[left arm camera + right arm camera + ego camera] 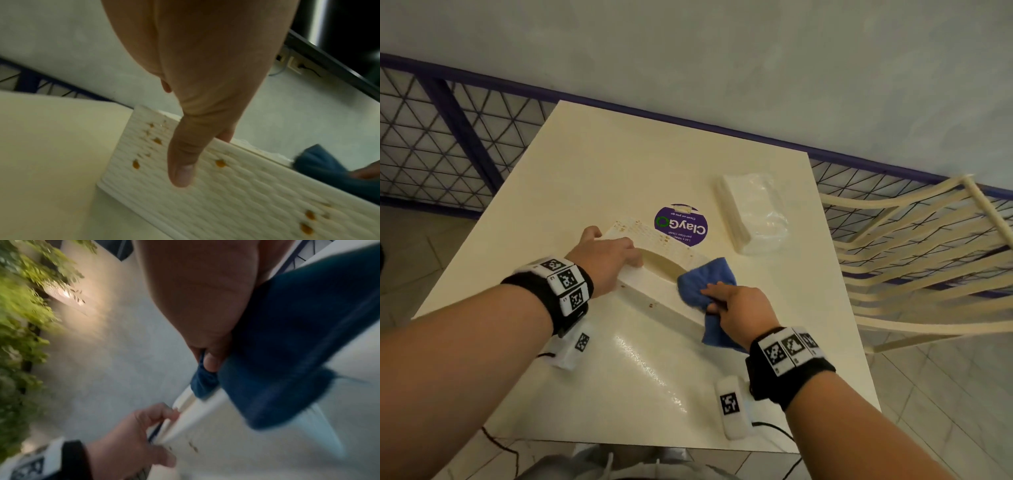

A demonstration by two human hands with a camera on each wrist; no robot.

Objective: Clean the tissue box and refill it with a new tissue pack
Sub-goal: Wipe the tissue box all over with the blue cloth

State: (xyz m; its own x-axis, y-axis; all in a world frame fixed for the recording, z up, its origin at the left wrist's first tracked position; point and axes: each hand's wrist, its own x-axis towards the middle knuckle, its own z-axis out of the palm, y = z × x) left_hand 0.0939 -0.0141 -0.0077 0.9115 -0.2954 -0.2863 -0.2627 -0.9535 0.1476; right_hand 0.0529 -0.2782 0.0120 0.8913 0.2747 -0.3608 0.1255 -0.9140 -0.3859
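Note:
A cream ribbed tissue box [654, 240] lies across the middle of the table, spotted with orange-brown stains [221, 163]. My left hand [609, 260] grips its left end, thumb on the near side face [183, 170] and fingers over the top by the oval opening. My right hand [732, 305] holds a blue cloth [705, 284] against the box's right end; the cloth [287, 353] hangs down the near side. A new tissue pack [751, 212] in clear wrap lies on the table to the right, beyond the box.
A round purple ClayGo sticker [681, 224] sits on the cream table [592, 171] behind the box. A cream slatted chair [914, 267] stands at the right edge. A purple mesh fence [448, 137] and a grey wall run behind the table.

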